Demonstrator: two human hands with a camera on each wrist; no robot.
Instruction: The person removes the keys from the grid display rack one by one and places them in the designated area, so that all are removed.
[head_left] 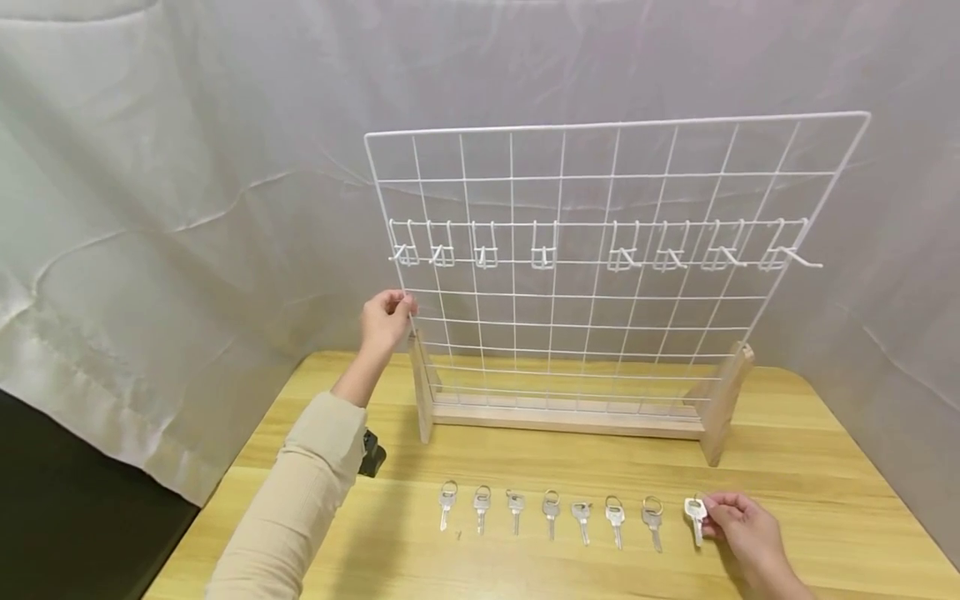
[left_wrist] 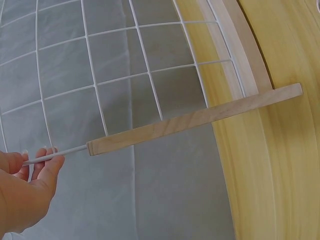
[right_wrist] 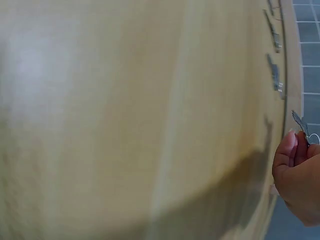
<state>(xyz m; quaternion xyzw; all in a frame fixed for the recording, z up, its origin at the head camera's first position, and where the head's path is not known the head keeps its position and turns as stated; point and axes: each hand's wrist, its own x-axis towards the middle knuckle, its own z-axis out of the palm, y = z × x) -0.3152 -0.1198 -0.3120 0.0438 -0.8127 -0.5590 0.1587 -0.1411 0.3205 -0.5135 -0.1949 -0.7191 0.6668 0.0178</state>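
My left hand (head_left: 386,320) grips the left edge wire of a white wire grid rack (head_left: 592,296), just above its wooden side support (head_left: 420,387). In the left wrist view, the thumb and fingers of that hand (left_wrist: 35,182) pinch the wire near the support's end. At the right end of a row of keys, my right hand (head_left: 750,529) pinches a silver key (head_left: 695,518) with a ring, its blade pointing down. The right wrist view shows this key (right_wrist: 299,122) between thumb and fingers, above the wood and its shadow. Several ringed keys (head_left: 551,505) lie left of it on the table.
A row of white hooks (head_left: 544,257) hangs across the grid's upper part. The rack's wooden base (head_left: 570,420) stands toward the back of the wooden table (head_left: 525,575). A black object (head_left: 371,455) sits beside the left forearm. Pale curtains (head_left: 187,208) surround the table.
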